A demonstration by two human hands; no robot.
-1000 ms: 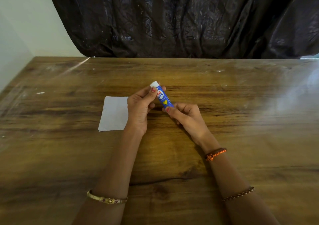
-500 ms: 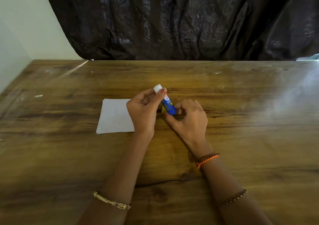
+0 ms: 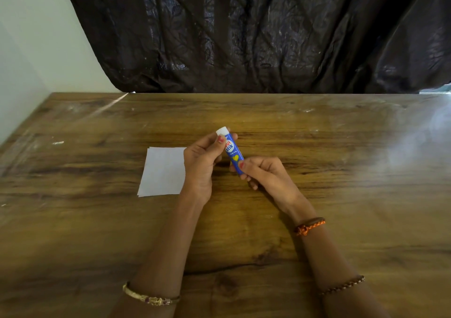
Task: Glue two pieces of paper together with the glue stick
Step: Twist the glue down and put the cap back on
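- Your left hand pinches the glue stick near its white cap, your right hand grips the base: set to uncap.
- Paper waits flat on the surface, just beside you.

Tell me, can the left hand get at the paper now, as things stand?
Probably not at once: the left hand lies right beside the paper with nothing between them, but its fingers pinch the cap end of the glue stick, which the right hand also holds.
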